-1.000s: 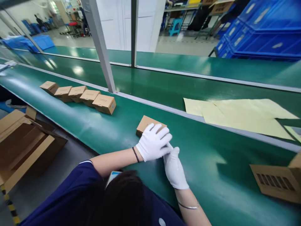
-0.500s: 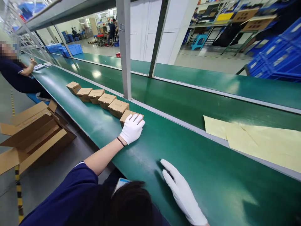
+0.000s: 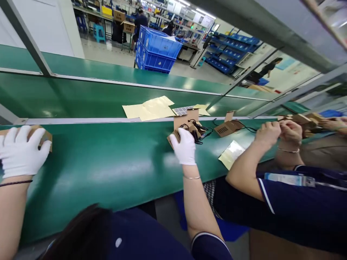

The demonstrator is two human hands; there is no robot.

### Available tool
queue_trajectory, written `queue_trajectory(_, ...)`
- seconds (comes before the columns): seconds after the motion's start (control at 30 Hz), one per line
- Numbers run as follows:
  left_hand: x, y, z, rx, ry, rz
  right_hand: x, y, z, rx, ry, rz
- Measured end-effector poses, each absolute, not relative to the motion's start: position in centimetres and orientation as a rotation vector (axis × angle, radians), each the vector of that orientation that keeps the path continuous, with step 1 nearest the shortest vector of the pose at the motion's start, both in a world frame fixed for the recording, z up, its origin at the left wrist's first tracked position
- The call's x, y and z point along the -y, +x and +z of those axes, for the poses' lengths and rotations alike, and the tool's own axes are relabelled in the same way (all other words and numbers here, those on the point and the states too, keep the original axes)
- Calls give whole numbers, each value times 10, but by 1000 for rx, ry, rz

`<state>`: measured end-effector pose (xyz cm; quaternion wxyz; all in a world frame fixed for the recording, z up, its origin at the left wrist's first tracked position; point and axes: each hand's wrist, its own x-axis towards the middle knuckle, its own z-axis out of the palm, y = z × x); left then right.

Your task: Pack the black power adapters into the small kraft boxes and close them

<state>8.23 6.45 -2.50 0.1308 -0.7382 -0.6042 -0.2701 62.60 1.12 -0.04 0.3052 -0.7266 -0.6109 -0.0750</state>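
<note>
My left hand [image 3: 23, 151], in a white glove, is draped over a small closed cardboard box [image 3: 48, 136] at the far left of the green belt, its thumb at the box's right side. My gloved right hand [image 3: 184, 147] grips the near side of an open cardboard box [image 3: 179, 122] whose lid flap stands up. Black cables [image 3: 199, 131] spill out of this box on its right. My fingers partly hide its contents.
Yellow sheets [image 3: 151, 108] and a label sheet [image 3: 184, 110] lie along the metal divider. Another open box [image 3: 227, 127] with a cable and a yellow packet [image 3: 231, 154] are to the right. There, a co-worker's bare hands [image 3: 279, 133] are raised over the belt. Blue crates [image 3: 157, 50] stand beyond.
The view has swung right, bringing the co-worker and open boxes into sight. My right hand, free before, now grips an open box. My left hand is still on a closed box.
</note>
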Motion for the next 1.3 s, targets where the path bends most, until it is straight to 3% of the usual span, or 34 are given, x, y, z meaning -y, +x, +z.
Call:
queue_trajectory(0.13, -28, 128, -22, 1801, -2117, -836, -24, 663, -1, 1451, -2568, -218)
queue_trajectory(0.27, -1, 180, -34, 1549, -2338, -972, -23, 629, -5, 1643, -2611, -197)
queue_trajectory(0.37, 15, 205, -37, 1416, -2522, -970, -3, 580, -1, 1842, -2425, -101)
queue_trajectory(0.53, 26, 238, -15, 1230, -2723, -1027, 42, 510, 7, 2194, -1479, 8)
queue_trajectory(0.67, 16, 257, 4, 1286, -2711, -1018, 47, 497, 7, 2031, -1448, -17)
queue_trajectory(0.93, 15, 282, 26, 1673, -2741, -342, 23, 481, 34, 2162, -2130, 371)
queue_trajectory(1.3, 1, 310, 56, 1642, -2805, 437, 11, 489, 23, 2030, -1990, 591)
